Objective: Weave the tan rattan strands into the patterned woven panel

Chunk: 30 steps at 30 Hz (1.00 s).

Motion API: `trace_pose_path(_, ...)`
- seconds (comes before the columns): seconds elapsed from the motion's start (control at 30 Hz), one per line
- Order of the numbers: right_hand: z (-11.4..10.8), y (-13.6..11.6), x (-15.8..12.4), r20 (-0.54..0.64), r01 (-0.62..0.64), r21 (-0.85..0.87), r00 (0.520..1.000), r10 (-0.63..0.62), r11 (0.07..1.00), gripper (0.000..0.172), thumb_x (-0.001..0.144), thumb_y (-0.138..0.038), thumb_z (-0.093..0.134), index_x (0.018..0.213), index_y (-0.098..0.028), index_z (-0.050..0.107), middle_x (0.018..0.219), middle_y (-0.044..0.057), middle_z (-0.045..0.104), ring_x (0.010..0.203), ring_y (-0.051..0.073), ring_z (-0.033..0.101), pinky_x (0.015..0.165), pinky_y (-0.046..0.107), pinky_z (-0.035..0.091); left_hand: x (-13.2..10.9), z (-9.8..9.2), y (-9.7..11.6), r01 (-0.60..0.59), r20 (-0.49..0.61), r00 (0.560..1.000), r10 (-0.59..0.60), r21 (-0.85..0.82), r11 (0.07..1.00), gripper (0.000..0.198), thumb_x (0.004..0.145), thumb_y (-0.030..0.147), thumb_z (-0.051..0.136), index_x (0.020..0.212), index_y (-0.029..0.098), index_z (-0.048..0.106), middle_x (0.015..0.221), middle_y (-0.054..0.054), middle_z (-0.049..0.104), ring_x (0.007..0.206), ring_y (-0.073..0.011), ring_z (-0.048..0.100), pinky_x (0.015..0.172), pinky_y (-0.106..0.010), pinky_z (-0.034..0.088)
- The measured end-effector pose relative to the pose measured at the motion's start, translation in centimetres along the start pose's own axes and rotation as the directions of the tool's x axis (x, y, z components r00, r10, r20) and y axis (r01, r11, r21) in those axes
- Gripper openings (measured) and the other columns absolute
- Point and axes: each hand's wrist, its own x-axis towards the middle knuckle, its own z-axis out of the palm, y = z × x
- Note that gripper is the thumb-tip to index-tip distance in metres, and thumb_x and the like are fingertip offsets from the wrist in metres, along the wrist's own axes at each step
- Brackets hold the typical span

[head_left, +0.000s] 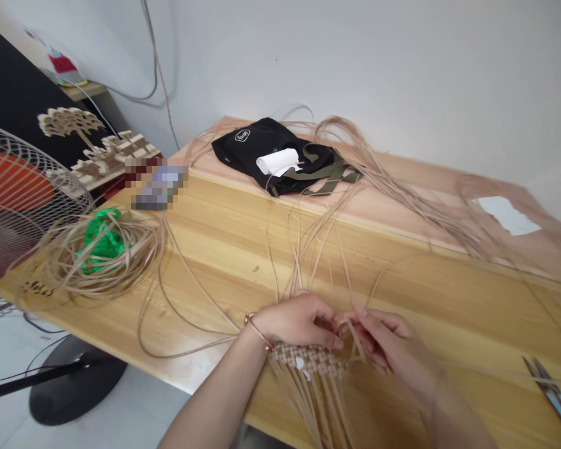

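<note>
At six o'clock, my left hand (pixel 292 321) curls over the woven cane mat (pixel 308 360), but I cannot tell if it grips, and my right hand (pixel 383 340) pinches a thin cane strip (pixel 358 346); a hard tug could tangle the loose strips (pixel 303 262).

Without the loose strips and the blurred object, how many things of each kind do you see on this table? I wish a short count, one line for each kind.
Black bag: 1
White roll: 1
Coil of cane strips: 1
Green bundle: 1
Woven strip panel: 1
Snips: 1
White paper sheet: 1
Total: 7
</note>
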Motion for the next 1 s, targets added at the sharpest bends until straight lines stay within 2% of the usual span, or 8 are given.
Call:
trace_pose_path(0.2, -0.6, -0.3, -0.6, 0.135, -0.006, 0.084, 0.991, -0.005, 0.996, 0.048, 0.075, -0.053, 0.049, 0.107, -0.019, 0.058, 0.043, -0.009, 0.032, 0.032, 0.002, 0.017, 0.031, 0.015, 0.013, 0.1, 0.1, 0.1, -0.040, 0.004, 0.999, 0.040, -0.001, 0.999, 0.020, 0.070, 0.032, 0.058, 0.068, 0.013, 0.063, 0.052, 0.006, 0.047, 0.050, -0.0048, 0.039, 0.050, -0.016, 0.028)
trace_pose_path(0.4, -1.4, -7.0, -0.1, 0.089, 0.358, -0.252, 0.934, -0.347, 0.899, 0.053, 0.079, -0.052, 0.043, 0.127, -0.029, 0.038, 0.047, -0.007, 0.036, 0.039, 0.006, 0.026, 0.035, 0.017, 0.020, 0.2, 0.3, 0.4, -0.069, 0.000, 0.998, 0.070, 0.087, 0.994, 0.019, 0.070, 0.028, 0.056, 0.062, 0.012, 0.064, 0.048, 0.006, 0.047, 0.049, -0.0044, 0.041, 0.054, -0.017, 0.030)
trace_pose_path(0.47, -0.7, -9.1, 0.9, 0.180, 0.424, -0.374, 0.906, -0.384, 0.825, 0.053, 0.081, -0.048, 0.044, 0.129, -0.031, 0.034, 0.056, -0.005, 0.047, 0.045, 0.007, 0.036, 0.040, 0.018, 0.029, 0.2, 0.4, 0.3, -0.043, -0.031, 0.999, 0.044, 0.044, 0.998, 0.017, 0.069, 0.027, 0.056, 0.066, 0.013, 0.065, 0.053, 0.005, 0.052, 0.052, -0.0055, 0.044, 0.054, -0.017, 0.032)
trace_pose_path(0.6, 1.2, -10.2, 3.1, 0.399, 0.510, -0.529, 0.855, -0.331, 0.678, 0.038, 0.081, -0.043, 0.045, 0.113, -0.026, 0.053, 0.082, 0.001, 0.061, 0.070, 0.012, 0.054, 0.062, 0.023, 0.042, 0.1, 0.7, 0.0, -0.051, -0.058, 0.997, 0.047, -0.075, 0.996, 0.014, 0.068, 0.023, 0.053, 0.065, 0.012, 0.061, 0.057, 0.004, 0.051, 0.054, -0.0064, 0.043, 0.051, -0.016, 0.032)
trace_pose_path(0.77, 1.1, -7.8, 2.3, 0.226, 0.466, -0.757, 0.845, -0.486, 0.458, 0.036, 0.085, -0.038, 0.037, 0.066, -0.017, 0.059, 0.064, 0.001, 0.059, 0.063, 0.014, 0.055, 0.057, 0.025, 0.040, 0.2, 0.7, -0.1, -0.034, -0.059, 0.998, 0.031, -0.056, 0.998, 0.015, 0.066, 0.021, 0.051, 0.053, 0.012, 0.052, 0.052, 0.005, 0.044, 0.050, -0.0052, 0.038, 0.047, -0.017, 0.027)
trace_pose_path(0.83, 0.3, -6.7, 1.3, 0.309, 0.485, -0.784, 0.846, -0.434, 0.387, 0.036, 0.086, -0.038, 0.036, 0.069, -0.017, 0.060, 0.063, 0.001, 0.060, 0.062, 0.014, 0.055, 0.057, 0.026, 0.041, 0.3, 0.8, -0.1, -0.036, -0.069, 0.997, 0.031, -0.071, 0.997, 0.013, 0.064, 0.019, 0.051, 0.053, 0.012, 0.049, 0.052, 0.005, 0.042, 0.050, -0.0051, 0.037, 0.045, -0.017, 0.026)
trace_pose_path(0.93, -0.3, -5.9, 0.5, 0.535, 0.618, -0.705, 0.786, -0.310, 0.349, 0.034, 0.086, -0.039, 0.036, 0.108, -0.023, 0.057, 0.105, 0.005, 0.062, 0.096, 0.019, 0.055, 0.082, 0.034, 0.042, 0.4, 0.9, -0.2, -0.008, -0.085, 0.996, 0.000, -0.087, 0.996, 0.011, 0.062, 0.019, 0.052, 0.054, 0.013, 0.048, 0.053, 0.005, 0.041, 0.049, -0.0050, 0.038, 0.043, -0.017, 0.026)
trace_pose_path(1.0, -0.3, -6.6, 1.0, 0.584, 0.651, -0.661, 0.759, -0.289, 0.373, 0.045, 0.086, -0.041, 0.036, 0.129, -0.028, 0.035, 0.132, 0.003, 0.041, 0.119, 0.021, 0.038, 0.099, 0.040, 0.030, 0.4, 0.9, -0.1, -0.002, -0.080, 0.997, -0.004, -0.083, 0.997, 0.010, 0.063, 0.020, 0.053, 0.056, 0.013, 0.050, 0.053, 0.005, 0.042, 0.049, -0.0050, 0.039, 0.044, -0.016, 0.027)
